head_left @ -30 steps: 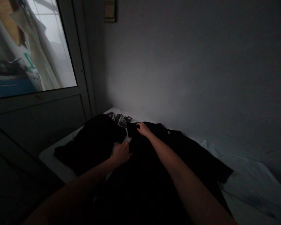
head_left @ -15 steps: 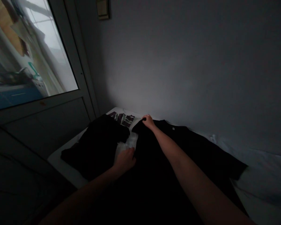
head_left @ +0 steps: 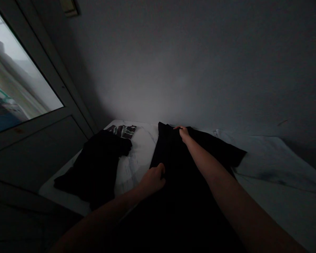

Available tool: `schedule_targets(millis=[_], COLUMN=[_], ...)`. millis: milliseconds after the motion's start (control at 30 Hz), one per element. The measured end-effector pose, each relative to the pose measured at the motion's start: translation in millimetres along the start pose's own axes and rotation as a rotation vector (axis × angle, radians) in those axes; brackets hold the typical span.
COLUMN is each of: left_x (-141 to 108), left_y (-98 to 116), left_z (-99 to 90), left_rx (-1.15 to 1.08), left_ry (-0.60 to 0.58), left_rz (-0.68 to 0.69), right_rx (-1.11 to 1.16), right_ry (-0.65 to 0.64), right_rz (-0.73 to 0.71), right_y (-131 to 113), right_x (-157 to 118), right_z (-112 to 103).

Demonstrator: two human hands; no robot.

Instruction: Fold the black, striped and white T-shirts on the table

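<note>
A black short-sleeved T-shirt point(head_left: 184, 186) lies spread over the bed, with one sleeve stretching out to the right. Its left side is folded inward over the body. My left hand point(head_left: 154, 178) is closed on the shirt's fabric near the left edge, partway down. Farther off, close to the wall, my right hand point(head_left: 183, 133) pinches the shirt near its collar and shoulder. The dark cloth hides its fold lines in the dim light.
Left of the shirt lies a heap of black clothing point(head_left: 97, 165), with a striped dark cloth point(head_left: 123, 131) behind it. Pale sheets cover the bed point(head_left: 140, 144). A grey wall point(head_left: 173, 70) rises behind, and a glazed door point(head_left: 55, 123) stands at left.
Both hands have carried the shirt's left edge rightward and inward, baring more sheet beside the black heap. The view has turned to the right.
</note>
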State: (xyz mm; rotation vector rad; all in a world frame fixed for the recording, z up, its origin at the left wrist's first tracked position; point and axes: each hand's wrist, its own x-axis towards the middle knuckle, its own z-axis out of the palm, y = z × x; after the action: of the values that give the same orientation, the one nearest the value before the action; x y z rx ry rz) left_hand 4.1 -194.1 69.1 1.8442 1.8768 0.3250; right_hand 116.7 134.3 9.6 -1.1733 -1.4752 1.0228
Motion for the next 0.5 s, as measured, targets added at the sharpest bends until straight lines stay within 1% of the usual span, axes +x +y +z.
schedule_targets(millis=[133,333,400,500], left_x=[9,20,23,24], left_y=[7,20,20,15], left_z=[10.2,21.3,26.4,34.1], left_rx=[-0.130,-0.239,-0.224,-0.174], left_ry=[0.037,0.064,0.046,-0.031], left_rz=[0.008,-0.012,-0.006,0.014], right_rx=[0.002,-0.017,-0.036,-0.083], right_ry=[0.055,0.074,0.071,0.066], right_rz=[0.064,0.081,0.065,0.040], right_y=[13,17,19,22], right_x=[-4,-2,-1,0], right_z=[-11,-16,-16,-18])
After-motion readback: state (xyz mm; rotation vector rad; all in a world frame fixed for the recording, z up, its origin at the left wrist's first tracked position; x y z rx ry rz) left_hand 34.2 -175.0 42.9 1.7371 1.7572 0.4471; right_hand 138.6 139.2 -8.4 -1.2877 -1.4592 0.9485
